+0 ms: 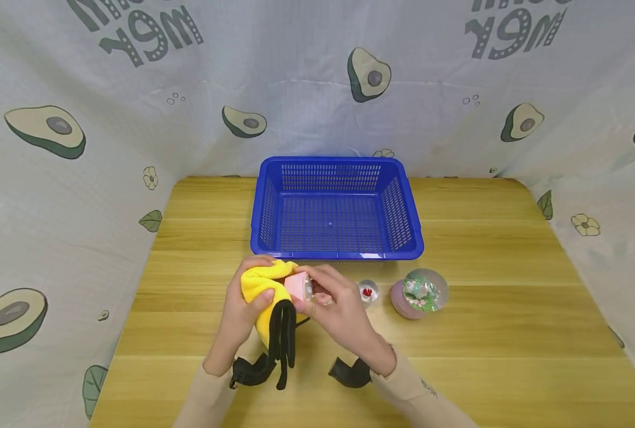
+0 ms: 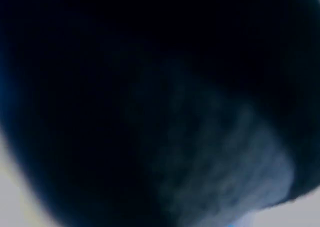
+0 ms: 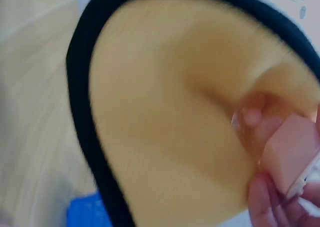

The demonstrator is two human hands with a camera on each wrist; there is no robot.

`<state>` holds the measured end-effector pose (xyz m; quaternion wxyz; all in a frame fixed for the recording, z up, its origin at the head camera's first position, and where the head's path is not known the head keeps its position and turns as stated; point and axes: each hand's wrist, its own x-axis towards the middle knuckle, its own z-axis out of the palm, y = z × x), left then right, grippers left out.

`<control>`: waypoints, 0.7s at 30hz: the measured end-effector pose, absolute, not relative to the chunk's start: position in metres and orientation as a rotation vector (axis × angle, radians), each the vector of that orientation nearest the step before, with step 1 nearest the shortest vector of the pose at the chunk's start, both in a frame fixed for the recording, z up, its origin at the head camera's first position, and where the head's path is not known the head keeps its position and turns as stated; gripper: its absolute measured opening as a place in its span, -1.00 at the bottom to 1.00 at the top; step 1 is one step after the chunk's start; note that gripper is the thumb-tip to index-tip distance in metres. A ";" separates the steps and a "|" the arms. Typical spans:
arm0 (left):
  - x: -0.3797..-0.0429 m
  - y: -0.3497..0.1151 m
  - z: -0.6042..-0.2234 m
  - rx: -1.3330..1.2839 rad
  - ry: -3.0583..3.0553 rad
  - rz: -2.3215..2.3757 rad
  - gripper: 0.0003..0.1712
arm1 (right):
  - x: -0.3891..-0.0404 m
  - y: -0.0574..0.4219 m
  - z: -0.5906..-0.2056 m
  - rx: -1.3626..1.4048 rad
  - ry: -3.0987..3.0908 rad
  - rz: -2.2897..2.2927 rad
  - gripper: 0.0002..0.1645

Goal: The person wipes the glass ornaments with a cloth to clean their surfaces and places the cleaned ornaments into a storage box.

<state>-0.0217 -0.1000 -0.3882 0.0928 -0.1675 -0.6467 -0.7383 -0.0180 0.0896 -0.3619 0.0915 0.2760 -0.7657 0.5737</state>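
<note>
My left hand [image 1: 244, 306] grips a bunched yellow cloth [image 1: 264, 282] with black edging, its black strands [image 1: 283, 333] hanging toward me. My right hand [image 1: 344, 303] pinches a small snow globe by its pink base [image 1: 297, 286]. In the right wrist view, the clear dome [image 3: 252, 117] lies against the yellow cloth [image 3: 165, 112], while fingers [image 3: 265, 202] hold the pink base [image 3: 292, 149]. The left wrist view is almost wholly blocked by something dark and close to the lens. Just under my right fingers, a small pink piece [image 1: 324, 298] shows in the head view.
Right of my hands stand a small globe with a red figure [image 1: 367, 292] and a larger snow globe [image 1: 425, 290] on a lilac base. Beyond them is a blue perforated basket [image 1: 337, 255] on the wooden table [image 1: 509, 285]. Printed curtains [image 1: 296, 59] surround the table's back and sides.
</note>
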 end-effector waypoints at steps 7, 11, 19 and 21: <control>-0.025 -0.099 -0.391 -0.404 -1.726 -2.526 -0.63 | -0.028 0.093 -0.361 1.121 -2.172 1.402 -0.39; -0.026 -0.099 -0.391 -0.386 -1.702 -2.603 -0.65 | -0.032 0.095 -0.361 1.261 -2.098 1.290 -0.47; -0.025 -0.101 -0.390 -0.364 -1.793 -2.564 -0.53 | -0.038 0.097 -0.365 1.373 -1.939 1.201 -0.64; -0.025 -0.101 -0.389 -0.435 -1.848 -2.490 -0.52 | -0.039 0.098 -0.367 1.360 -1.918 1.246 -0.63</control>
